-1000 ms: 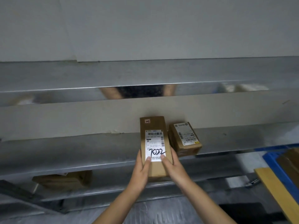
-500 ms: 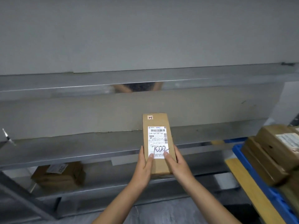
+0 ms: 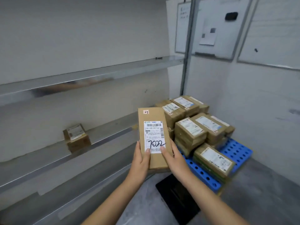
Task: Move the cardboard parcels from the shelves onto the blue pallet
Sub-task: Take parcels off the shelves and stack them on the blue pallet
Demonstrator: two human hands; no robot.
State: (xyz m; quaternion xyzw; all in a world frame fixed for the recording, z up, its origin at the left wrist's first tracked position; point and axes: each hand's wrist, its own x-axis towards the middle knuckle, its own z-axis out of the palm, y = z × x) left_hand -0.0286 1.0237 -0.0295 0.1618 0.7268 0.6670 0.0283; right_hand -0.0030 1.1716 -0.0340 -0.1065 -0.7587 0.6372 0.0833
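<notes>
I hold a long flat cardboard parcel (image 3: 153,117) with a white label marked "7022" in front of me, clear of the shelves. My left hand (image 3: 140,159) grips its lower left edge and my right hand (image 3: 174,158) its lower right edge, thumbs on the label. To the right on the floor lies the blue pallet (image 3: 237,151), with several labelled cardboard parcels (image 3: 199,125) stacked on it. One small parcel (image 3: 76,138) sits on the middle metal shelf (image 3: 48,153) at the left.
Grey metal shelves (image 3: 90,73) run along the left wall. A black mat (image 3: 177,197) lies on the grey floor below my arms. Whiteboards (image 3: 211,30) hang on the right wall behind a metal upright (image 3: 188,44).
The parcel has come off the shelf, held in both hands, and my view has swung right. The pallet stack is now in full view; the small shelf parcel now lies to the left.
</notes>
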